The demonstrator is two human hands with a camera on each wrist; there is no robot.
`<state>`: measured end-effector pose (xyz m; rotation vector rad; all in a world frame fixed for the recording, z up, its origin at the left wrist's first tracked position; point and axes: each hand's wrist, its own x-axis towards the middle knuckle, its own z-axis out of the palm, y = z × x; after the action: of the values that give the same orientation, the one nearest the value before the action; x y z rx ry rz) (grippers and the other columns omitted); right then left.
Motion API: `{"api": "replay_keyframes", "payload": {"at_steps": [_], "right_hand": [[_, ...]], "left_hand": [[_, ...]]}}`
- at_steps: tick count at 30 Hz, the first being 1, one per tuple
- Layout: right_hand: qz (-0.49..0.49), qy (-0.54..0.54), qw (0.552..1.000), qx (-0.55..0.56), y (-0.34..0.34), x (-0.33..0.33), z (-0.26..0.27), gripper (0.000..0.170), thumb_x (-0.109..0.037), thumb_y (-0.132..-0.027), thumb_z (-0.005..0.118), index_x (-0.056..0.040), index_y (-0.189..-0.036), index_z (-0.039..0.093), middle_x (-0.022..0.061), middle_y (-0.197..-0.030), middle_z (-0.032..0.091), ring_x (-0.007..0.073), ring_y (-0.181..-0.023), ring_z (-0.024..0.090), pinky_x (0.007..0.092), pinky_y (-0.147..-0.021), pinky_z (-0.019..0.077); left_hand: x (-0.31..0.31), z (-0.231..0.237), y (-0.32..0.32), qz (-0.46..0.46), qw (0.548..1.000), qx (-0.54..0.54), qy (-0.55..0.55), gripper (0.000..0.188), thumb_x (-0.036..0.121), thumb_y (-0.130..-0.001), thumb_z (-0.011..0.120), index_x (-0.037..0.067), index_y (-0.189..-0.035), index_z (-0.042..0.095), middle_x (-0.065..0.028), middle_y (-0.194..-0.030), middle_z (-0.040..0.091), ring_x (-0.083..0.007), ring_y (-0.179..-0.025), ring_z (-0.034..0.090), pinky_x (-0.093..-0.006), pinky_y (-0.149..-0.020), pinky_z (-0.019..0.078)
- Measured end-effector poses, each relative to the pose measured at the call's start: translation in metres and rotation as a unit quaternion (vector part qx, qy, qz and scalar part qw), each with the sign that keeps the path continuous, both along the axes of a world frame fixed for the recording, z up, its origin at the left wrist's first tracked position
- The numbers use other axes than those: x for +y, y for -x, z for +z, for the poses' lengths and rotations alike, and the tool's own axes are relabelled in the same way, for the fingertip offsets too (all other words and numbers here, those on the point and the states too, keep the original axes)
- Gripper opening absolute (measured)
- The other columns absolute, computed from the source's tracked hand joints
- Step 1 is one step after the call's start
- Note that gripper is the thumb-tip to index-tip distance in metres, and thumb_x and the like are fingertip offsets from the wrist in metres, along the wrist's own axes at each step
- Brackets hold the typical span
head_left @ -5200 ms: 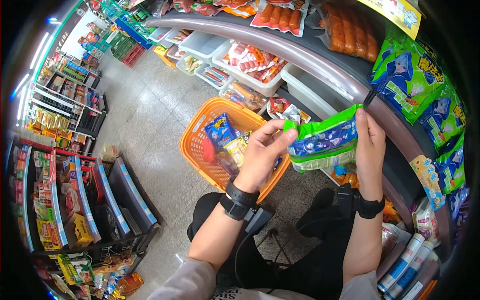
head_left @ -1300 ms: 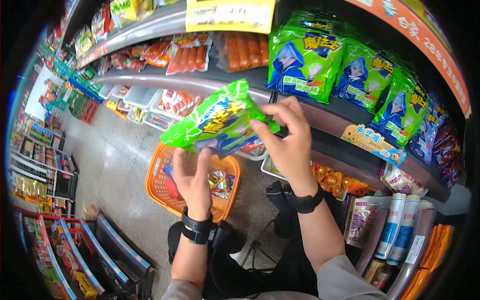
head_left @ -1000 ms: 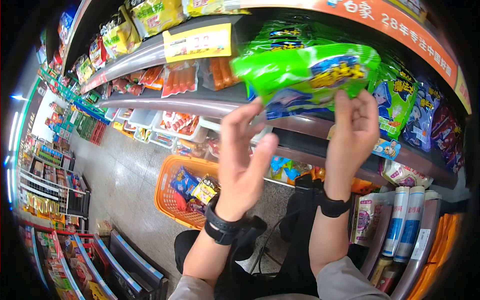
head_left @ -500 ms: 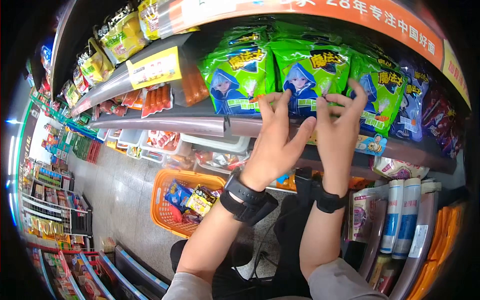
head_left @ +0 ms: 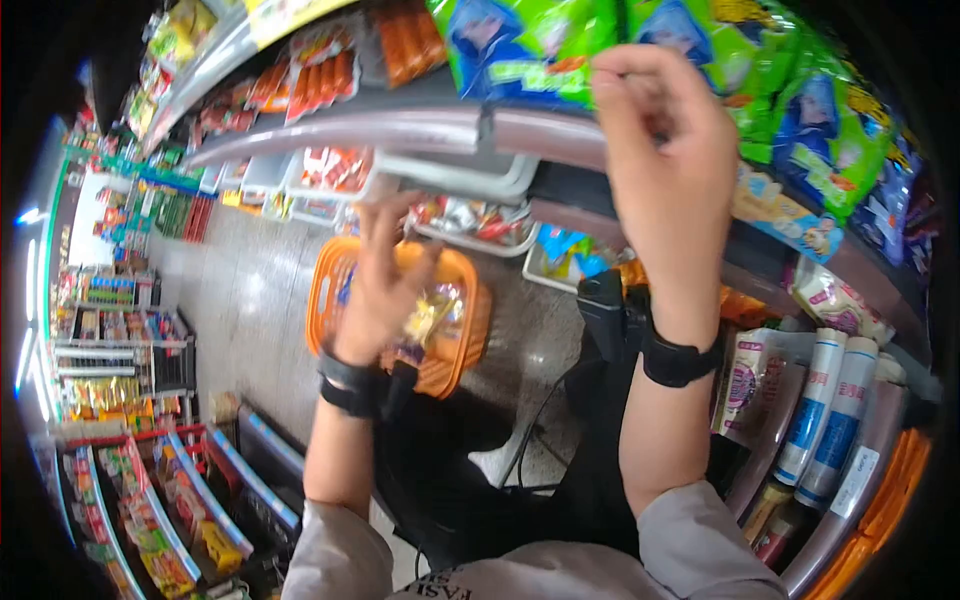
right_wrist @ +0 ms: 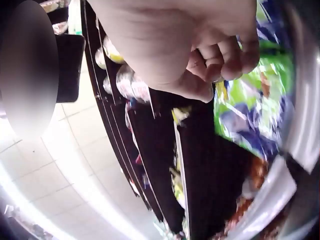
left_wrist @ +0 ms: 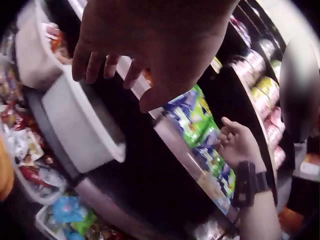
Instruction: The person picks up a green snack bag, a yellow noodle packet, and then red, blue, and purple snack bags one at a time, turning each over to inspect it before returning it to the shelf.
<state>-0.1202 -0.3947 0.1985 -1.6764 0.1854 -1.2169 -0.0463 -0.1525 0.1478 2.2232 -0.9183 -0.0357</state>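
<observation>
Green snack bags with a blue hooded figure (head_left: 530, 50) stand on the shelf at the top of the head view. My right hand (head_left: 670, 150) is raised in front of them, fingers loosely curled and nothing in its grasp. In the right wrist view a green bag (right_wrist: 255, 100) shows just past its fingertips. Blurred, my left hand (head_left: 385, 285) overlaps the orange basket (head_left: 478, 320) in the head view, its fingers spread and holding nothing. Shiny snack packs (head_left: 432, 315) lie inside the basket, partly hidden by that hand.
A shelf edge (head_left: 560, 138) runs across in front of me, with white bins (head_left: 510, 178) below it. Packs of sausages (head_left: 320, 80) lie at its left part. Rolled white-and-blue packages (head_left: 810, 410) stand at the right. Lower left is another snack rack (head_left: 170, 500).
The green bag both hands held earlier is now on the shelf, out of their grasp. My left hand has drawn back down and left towards the basket; the right stays by the shelf.
</observation>
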Motion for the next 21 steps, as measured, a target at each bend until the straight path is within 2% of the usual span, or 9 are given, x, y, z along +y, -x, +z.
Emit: {"api": "replay_keyframes", "payload": {"at_steps": [5,6,12,13,14,15,16,17,21], "right_hand": [[0.156,0.160,0.965,0.135,-0.041,0.078,-0.042,0.003,-0.007,-0.083,0.059,-0.0055,-0.083,0.057,0.0131,-0.076,0.062,0.0327,-0.072,0.062,0.0422,-0.062,0.0485],[0.172,0.172,0.959,0.147,-0.050,0.097,-0.057,0.004,-0.007,-0.082,0.062,-0.0059,-0.084,0.058,0.0135,-0.075,0.061,0.0268,-0.067,0.062,0.0356,-0.060,0.0482],[0.362,0.193,0.829,0.380,-0.101,0.203,-0.163,0.011,-0.015,-0.081,0.059,-0.0053,-0.080,0.064,0.0157,-0.080,0.067,0.0325,-0.078,0.065,0.0428,-0.071,0.0507],[0.381,0.167,0.798,0.436,-0.109,0.218,-0.186,0.013,-0.018,-0.080,0.060,-0.0056,-0.081,0.065,0.0155,-0.082,0.067,0.0330,-0.079,0.066,0.0412,-0.072,0.0510],[0.393,0.148,0.773,0.475,-0.116,0.229,-0.203,0.016,-0.018,-0.079,0.060,-0.0038,-0.084,0.066,0.0168,-0.083,0.067,0.0326,-0.081,0.066,0.0400,-0.073,0.0509],[0.406,0.128,0.745,0.514,-0.119,0.239,-0.221,0.019,-0.019,-0.078,0.061,-0.0021,-0.086,0.066,0.0182,-0.084,0.067,0.0322,-0.083,0.066,0.0388,-0.075,0.0509],[0.409,0.134,0.740,0.517,-0.123,0.251,-0.250,0.019,-0.019,-0.078,0.061,-0.0021,-0.086,0.066,0.0182,-0.084,0.067,0.0322,-0.083,0.066,0.0388,-0.075,0.0509],[0.386,0.106,0.719,0.568,-0.129,0.262,-0.287,0.022,-0.020,-0.077,0.062,-0.0007,-0.087,0.066,0.0194,-0.085,0.067,0.0311,-0.083,0.067,0.0382,-0.075,0.0507],[0.369,-0.142,0.637,0.662,-0.133,0.282,-0.449,0.025,-0.021,-0.075,0.065,0.0015,-0.087,0.066,0.0146,-0.074,0.063,0.0221,-0.068,0.065,0.0373,-0.056,0.0484]], "left_hand": [[0.107,-0.027,-0.042,0.103,0.949,0.297,0.033,0.039,0.018,-0.093,0.054,0.006,-0.130,0.048,-0.0067,-0.121,0.057,-0.0185,-0.113,0.053,-0.0320,-0.095,0.0429],[0.126,-0.036,-0.052,0.152,0.918,0.362,0.055,0.039,0.021,-0.094,0.052,0.006,-0.130,0.049,-0.0065,-0.119,0.057,-0.0181,-0.112,0.054,-0.0320,-0.095,0.0432],[0.232,-0.181,-0.088,0.227,0.833,0.502,0.044,0.035,0.024,-0.094,0.049,0.006,-0.124,0.055,-0.0070,-0.115,0.059,-0.0165,-0.105,0.058,-0.0337,-0.089,0.0480],[0.251,-0.214,-0.094,0.001,0.959,0.257,-0.118,0.036,0.023,-0.092,0.053,0.004,-0.123,0.056,-0.0077,-0.115,0.060,-0.0180,-0.103,0.059,-0.0339,-0.086,0.0495],[0.260,-0.226,-0.097,-0.224,0.938,-0.028,-0.264,0.038,0.022,-0.090,0.058,0.001,-0.122,0.057,-0.0084,-0.114,0.060,-0.0194,-0.102,0.059,-0.0341,-0.083,0.0511],[0.263,-0.242,-0.096,-0.218,0.940,-0.024,-0.261,0.038,0.022,-0.090,0.058,0.001,-0.122,0.057,-0.0084,-0.114,0.060,-0.0194,-0.102,0.059,-0.0341,-0.083,0.0511],[0.245,-0.251,-0.093,-0.004,0.937,0.266,-0.225,0.043,0.023,-0.087,0.061,0.000,-0.122,0.055,-0.0142,-0.114,0.061,-0.0227,-0.105,0.059,-0.0352,-0.087,0.0498],[0.234,-0.260,-0.094,0.206,0.812,0.523,-0.157,0.048,0.025,-0.084,0.065,-0.001,-0.123,0.054,-0.0199,-0.115,0.061,-0.0260,-0.107,0.059,-0.0363,-0.090,0.0486],[0.244,-0.343,-0.090,0.237,0.861,0.420,-0.164,0.058,0.036,-0.079,0.069,0.005,-0.126,0.053,-0.0265,-0.121,0.056,-0.0331,-0.116,0.053,-0.0422,-0.099,0.0421]]}}
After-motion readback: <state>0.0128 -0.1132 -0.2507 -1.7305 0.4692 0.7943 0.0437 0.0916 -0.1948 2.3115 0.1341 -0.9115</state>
